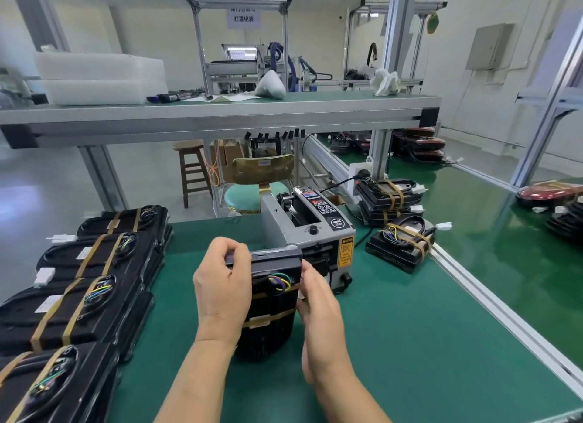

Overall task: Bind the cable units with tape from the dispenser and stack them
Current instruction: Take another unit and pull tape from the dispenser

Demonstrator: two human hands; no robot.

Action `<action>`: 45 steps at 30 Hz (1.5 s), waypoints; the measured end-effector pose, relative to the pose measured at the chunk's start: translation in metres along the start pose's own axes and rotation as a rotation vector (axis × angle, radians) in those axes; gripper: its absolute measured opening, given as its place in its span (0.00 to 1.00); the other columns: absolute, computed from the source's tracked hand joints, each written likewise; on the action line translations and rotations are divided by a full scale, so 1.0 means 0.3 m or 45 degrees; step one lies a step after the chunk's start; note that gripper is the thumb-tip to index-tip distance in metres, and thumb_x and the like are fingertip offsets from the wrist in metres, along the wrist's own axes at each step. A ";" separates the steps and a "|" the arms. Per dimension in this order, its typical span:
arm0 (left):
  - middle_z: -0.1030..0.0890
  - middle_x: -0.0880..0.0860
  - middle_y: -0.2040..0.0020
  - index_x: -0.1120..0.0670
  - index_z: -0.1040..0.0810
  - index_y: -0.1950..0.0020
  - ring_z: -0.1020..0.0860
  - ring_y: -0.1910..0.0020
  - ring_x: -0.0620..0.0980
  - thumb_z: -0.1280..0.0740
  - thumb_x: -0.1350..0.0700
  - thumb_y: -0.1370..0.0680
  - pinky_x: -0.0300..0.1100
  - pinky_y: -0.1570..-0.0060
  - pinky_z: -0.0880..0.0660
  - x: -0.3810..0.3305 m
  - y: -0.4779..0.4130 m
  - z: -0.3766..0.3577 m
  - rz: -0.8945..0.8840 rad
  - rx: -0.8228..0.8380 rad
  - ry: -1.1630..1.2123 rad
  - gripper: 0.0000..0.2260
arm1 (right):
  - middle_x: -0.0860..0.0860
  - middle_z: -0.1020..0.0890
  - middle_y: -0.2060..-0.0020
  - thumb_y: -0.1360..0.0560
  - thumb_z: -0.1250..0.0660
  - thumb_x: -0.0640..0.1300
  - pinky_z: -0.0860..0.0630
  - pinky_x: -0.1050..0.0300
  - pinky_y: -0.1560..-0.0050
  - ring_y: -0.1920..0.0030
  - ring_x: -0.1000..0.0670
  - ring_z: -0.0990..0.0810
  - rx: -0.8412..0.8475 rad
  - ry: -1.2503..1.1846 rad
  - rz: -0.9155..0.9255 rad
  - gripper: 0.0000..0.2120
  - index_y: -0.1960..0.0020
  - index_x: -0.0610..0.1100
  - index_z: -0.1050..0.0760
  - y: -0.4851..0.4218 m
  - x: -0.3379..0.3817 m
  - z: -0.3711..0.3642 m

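1. The left grip (220, 283) clasps the upper left edge of the black cable unit (271, 299), fingers curled over its top.
2. The right grip (318, 299) lies along the unit's right edge. It is blurred, so I cannot tell whether it grasps.
3. The unit stands upright between them, banded with tan tape, just before the tape dispenser (315, 230) on the green tabletop (410, 343).
4. Taped units (79, 296) lie at left.

Bare left hand (220, 283), right hand (318, 312).

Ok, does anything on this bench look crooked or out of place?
Only mildly: the bound unit right of the tape dispenser lies skewed, not squared with the stack behind it. Nothing looks spilled or damaged.
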State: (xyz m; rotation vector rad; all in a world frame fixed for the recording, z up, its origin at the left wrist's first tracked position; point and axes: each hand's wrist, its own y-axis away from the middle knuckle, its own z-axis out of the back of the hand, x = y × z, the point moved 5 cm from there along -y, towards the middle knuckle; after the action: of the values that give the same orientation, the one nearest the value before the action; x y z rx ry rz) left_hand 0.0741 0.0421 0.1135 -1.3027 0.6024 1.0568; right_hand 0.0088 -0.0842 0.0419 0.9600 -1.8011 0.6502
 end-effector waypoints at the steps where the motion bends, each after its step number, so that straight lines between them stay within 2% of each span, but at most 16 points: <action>1: 0.23 0.47 0.64 0.52 0.26 0.61 0.27 0.61 0.37 0.36 0.60 0.21 0.25 0.62 0.33 0.000 0.000 -0.001 -0.010 -0.017 -0.001 0.09 | 0.61 0.17 0.48 0.19 0.37 0.48 0.26 0.62 0.43 0.49 0.63 0.19 -0.097 -0.008 -0.022 0.10 0.40 0.52 0.22 -0.029 0.001 0.025; 3: 0.23 0.47 0.65 0.53 0.26 0.62 0.27 0.62 0.37 0.36 0.61 0.22 0.25 0.62 0.33 -0.004 0.000 -0.002 -0.038 -0.031 0.016 0.09 | 0.51 0.18 0.57 0.20 0.37 0.38 0.23 0.64 0.58 0.61 0.56 0.20 -0.290 0.021 -0.033 0.08 0.43 0.43 0.22 -0.090 0.018 0.084; 5: 0.24 0.47 0.65 0.54 0.27 0.62 0.27 0.63 0.39 0.36 0.62 0.22 0.26 0.62 0.33 -0.008 0.002 -0.003 -0.078 -0.036 0.030 0.09 | 0.49 0.22 0.61 0.20 0.37 0.36 0.26 0.66 0.69 0.67 0.55 0.25 -0.406 0.076 -0.041 0.06 0.47 0.39 0.22 -0.146 0.043 0.132; 6: 0.25 0.47 0.65 0.54 0.27 0.62 0.28 0.63 0.40 0.36 0.63 0.22 0.26 0.62 0.33 -0.010 0.004 -0.004 -0.098 -0.037 0.031 0.10 | 0.49 0.23 0.63 0.21 0.37 0.36 0.27 0.65 0.71 0.69 0.54 0.26 -0.441 0.098 -0.057 0.06 0.48 0.38 0.22 -0.172 0.051 0.150; 12: 0.24 0.47 0.65 0.54 0.27 0.62 0.28 0.63 0.41 0.35 0.64 0.22 0.26 0.62 0.33 -0.025 0.004 -0.029 -0.200 0.024 0.018 0.10 | 0.48 0.22 0.69 0.23 0.32 0.39 0.28 0.62 0.73 0.73 0.53 0.26 -0.481 0.134 -0.216 0.08 0.61 0.40 0.24 -0.259 0.046 0.189; 17: 0.24 0.47 0.63 0.55 0.27 0.60 0.28 0.63 0.39 0.35 0.63 0.22 0.26 0.61 0.33 -0.021 -0.001 -0.037 -0.189 0.031 0.062 0.08 | 0.47 0.20 0.70 0.24 0.30 0.40 0.28 0.65 0.77 0.75 0.54 0.23 -0.446 0.169 -0.275 0.08 0.60 0.39 0.23 -0.277 0.051 0.180; 20: 0.24 0.45 0.60 0.53 0.27 0.56 0.27 0.60 0.37 0.36 0.57 0.24 0.24 0.59 0.34 -0.014 -0.001 -0.033 -0.165 0.012 0.106 0.02 | 0.46 0.19 0.69 0.25 0.29 0.39 0.28 0.65 0.78 0.75 0.53 0.23 -0.439 0.171 -0.288 0.07 0.60 0.38 0.23 -0.279 0.056 0.174; 24: 0.24 0.45 0.63 0.52 0.27 0.59 0.27 0.62 0.39 0.38 0.55 0.25 0.25 0.61 0.34 -0.007 0.003 -0.036 -0.134 0.033 0.125 0.04 | 0.46 0.19 0.70 0.26 0.29 0.39 0.28 0.65 0.77 0.75 0.54 0.23 -0.456 0.213 -0.292 0.06 0.60 0.38 0.23 -0.278 0.060 0.173; 27: 0.24 0.46 0.62 0.53 0.28 0.60 0.29 0.64 0.41 0.37 0.57 0.23 0.28 0.63 0.33 -0.008 0.014 -0.047 -0.129 0.059 0.113 0.06 | 0.49 0.20 0.75 0.28 0.30 0.37 0.28 0.65 0.77 0.78 0.56 0.24 -0.473 0.300 -0.285 0.05 0.62 0.39 0.22 -0.280 0.064 0.166; 29: 0.25 0.47 0.63 0.53 0.29 0.61 0.30 0.65 0.42 0.38 0.55 0.24 0.29 0.64 0.33 -0.012 0.023 -0.053 -0.115 0.066 0.121 0.06 | 0.52 0.23 0.80 0.28 0.32 0.36 0.31 0.67 0.79 0.82 0.58 0.28 -0.495 0.353 -0.271 0.06 0.64 0.39 0.22 -0.282 0.070 0.155; 32: 0.25 0.48 0.63 0.53 0.29 0.61 0.30 0.66 0.42 0.38 0.54 0.24 0.29 0.64 0.33 -0.020 0.029 -0.050 -0.124 0.040 0.128 0.06 | 0.54 0.24 0.83 0.28 0.32 0.40 0.34 0.68 0.82 0.84 0.58 0.31 -0.519 0.417 -0.260 0.06 0.64 0.41 0.23 -0.273 0.078 0.142; 34: 0.26 0.49 0.63 0.53 0.29 0.61 0.30 0.66 0.43 0.38 0.53 0.25 0.29 0.64 0.33 -0.024 0.032 -0.042 -0.129 0.015 0.131 0.06 | 0.53 0.23 0.80 0.28 0.33 0.40 0.34 0.67 0.81 0.82 0.57 0.31 -0.511 0.385 -0.256 0.05 0.62 0.41 0.24 -0.261 0.083 0.140; 38: 0.27 0.48 0.66 0.54 0.28 0.61 0.31 0.67 0.43 0.36 0.52 0.26 0.30 0.65 0.33 -0.016 0.035 -0.017 -0.138 -0.044 0.137 0.07 | 0.50 0.23 0.72 0.27 0.31 0.37 0.31 0.67 0.77 0.76 0.57 0.26 -0.436 0.005 -0.206 0.08 0.64 0.42 0.25 -0.181 0.120 0.110; 42: 0.25 0.46 0.64 0.52 0.28 0.61 0.32 0.68 0.43 0.35 0.52 0.26 0.32 0.65 0.33 0.004 0.034 -0.002 -0.084 -0.061 0.192 0.05 | 0.53 0.16 0.68 0.27 0.29 0.39 0.26 0.67 0.70 0.68 0.58 0.19 -0.148 -0.183 -0.102 0.09 0.65 0.45 0.16 -0.021 0.202 -0.012; 43: 0.25 0.47 0.63 0.52 0.28 0.61 0.31 0.67 0.44 0.36 0.53 0.26 0.33 0.64 0.33 0.008 0.035 0.001 -0.077 -0.063 0.202 0.05 | 0.52 0.15 0.65 0.27 0.30 0.37 0.25 0.68 0.71 0.68 0.58 0.18 -0.079 -0.240 -0.086 0.07 0.62 0.43 0.15 0.017 0.214 -0.043; 45: 0.24 0.47 0.63 0.52 0.27 0.60 0.30 0.65 0.44 0.36 0.53 0.26 0.33 0.62 0.32 0.012 0.038 0.006 -0.075 -0.071 0.216 0.05 | 0.49 0.14 0.53 0.27 0.29 0.34 0.25 0.68 0.71 0.65 0.58 0.17 -0.029 -0.306 -0.076 0.05 0.60 0.40 0.15 0.068 0.221 -0.084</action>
State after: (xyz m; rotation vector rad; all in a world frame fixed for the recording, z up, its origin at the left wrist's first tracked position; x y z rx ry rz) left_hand 0.0652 0.0441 0.1053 -1.4601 0.6616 0.9265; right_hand -0.0110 -0.0752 0.1123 1.1103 -1.9764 0.4928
